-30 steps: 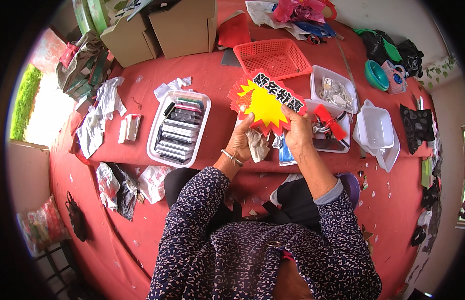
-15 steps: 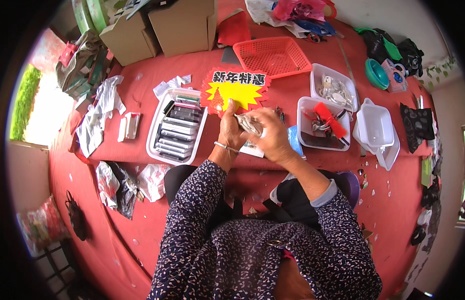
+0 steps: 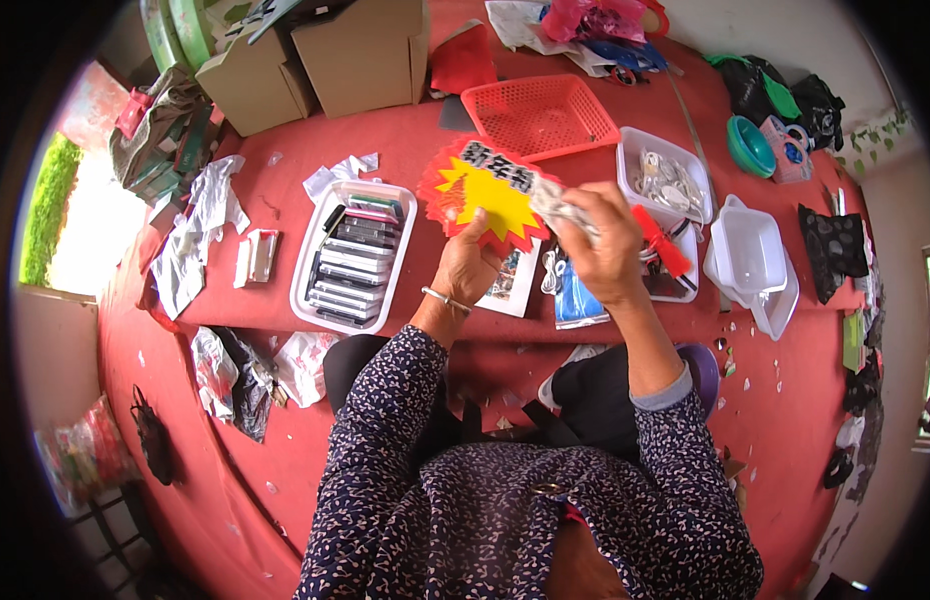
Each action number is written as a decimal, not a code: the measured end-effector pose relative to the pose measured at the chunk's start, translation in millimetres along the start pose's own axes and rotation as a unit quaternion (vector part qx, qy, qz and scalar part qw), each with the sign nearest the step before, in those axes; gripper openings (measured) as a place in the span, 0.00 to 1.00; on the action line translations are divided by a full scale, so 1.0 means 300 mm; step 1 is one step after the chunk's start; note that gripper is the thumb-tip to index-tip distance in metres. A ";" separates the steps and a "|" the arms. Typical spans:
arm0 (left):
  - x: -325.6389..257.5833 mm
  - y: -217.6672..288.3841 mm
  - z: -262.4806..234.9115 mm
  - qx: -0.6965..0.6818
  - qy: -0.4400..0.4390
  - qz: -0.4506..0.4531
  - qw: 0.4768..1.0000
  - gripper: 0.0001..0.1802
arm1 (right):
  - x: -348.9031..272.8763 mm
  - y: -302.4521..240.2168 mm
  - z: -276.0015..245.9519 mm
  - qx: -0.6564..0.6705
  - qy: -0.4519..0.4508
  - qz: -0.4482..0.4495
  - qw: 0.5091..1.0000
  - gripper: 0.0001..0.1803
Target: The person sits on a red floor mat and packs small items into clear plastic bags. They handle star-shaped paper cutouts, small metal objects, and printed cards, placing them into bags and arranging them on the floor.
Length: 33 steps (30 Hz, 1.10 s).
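Observation:
My left hand grips a red, jagged-edged sale sign by its lower edge, thumb on its yellow starburst front. The sign is tilted, and its layered edge looks like several stacked together. My right hand is closed around a crumpled greyish cloth, which lies against the sign's upper right part and hides some of its print. Below the hands, on the red cloth, are a white-bordered card, a coiled white cable and a blue packet.
To the left, a white bin holds a row of thin black and white cases. A red basket is farther back. White tubs of cables and nested tubs stand on the right; cardboard boxes stand far left.
My right hand has moved right with the cloth, from the sign's lower part to its upper right edge. The sign has tilted clockwise, and the card and blue packet show more.

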<state>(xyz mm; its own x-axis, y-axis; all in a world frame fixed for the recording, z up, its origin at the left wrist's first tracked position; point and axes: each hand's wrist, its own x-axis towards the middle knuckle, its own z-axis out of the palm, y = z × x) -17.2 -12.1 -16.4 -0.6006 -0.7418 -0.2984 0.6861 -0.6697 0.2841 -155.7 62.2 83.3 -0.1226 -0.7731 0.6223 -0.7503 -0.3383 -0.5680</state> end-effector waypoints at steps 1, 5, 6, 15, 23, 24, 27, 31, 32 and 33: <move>-0.002 -0.017 0.004 0.013 -0.022 -0.024 0.999 0.14 | -0.004 -0.003 0.028 -0.033 0.005 -0.024 0.999 0.10; -0.039 -0.035 0.009 0.039 -0.013 -0.069 0.997 0.12 | -0.035 0.097 0.075 -0.196 -0.057 -0.082 0.975 0.10; -0.043 -0.024 -0.014 0.036 -0.008 -0.065 0.997 0.10 | -0.031 0.126 0.059 -0.190 -0.046 -0.019 0.980 0.08; -0.014 -0.048 0.007 0.187 -0.030 -0.048 0.981 0.11 | 0.034 0.157 -0.085 -0.134 0.107 0.064 0.983 0.09; 0.000 -0.037 -0.074 0.584 -0.162 0.085 0.791 0.11 | -0.054 0.085 0.147 -0.013 -0.234 -0.051 0.971 0.07; -0.020 -0.038 -0.068 0.491 -0.121 0.020 0.863 0.12 | -0.041 0.118 0.131 0.016 -0.266 -0.032 0.963 0.07; -0.034 -0.029 -0.059 0.302 -0.048 -0.073 0.949 0.15 | -0.013 0.183 0.001 -0.222 -0.309 0.040 0.924 0.06; -0.044 0.009 -0.003 0.182 -0.072 -0.092 0.976 0.19 | -0.013 0.278 -0.143 -0.165 -0.131 0.322 0.923 0.18; -0.049 0.006 0.014 0.163 -0.077 -0.099 0.979 0.19 | -0.018 0.301 -0.144 -0.036 -0.113 0.367 0.923 0.21; -0.054 0.006 0.022 0.146 -0.079 -0.106 0.980 0.20 | -0.026 0.313 -0.134 0.097 -0.094 0.405 0.904 0.24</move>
<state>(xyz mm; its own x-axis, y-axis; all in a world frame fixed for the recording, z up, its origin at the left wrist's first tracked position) -8.9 -1.4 -4.9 -0.7887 -0.5653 -0.2415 0.4060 -0.7741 0.4857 -251.3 58.1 46.8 -0.4535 -0.8814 -0.1320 -0.3337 0.3052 -0.8919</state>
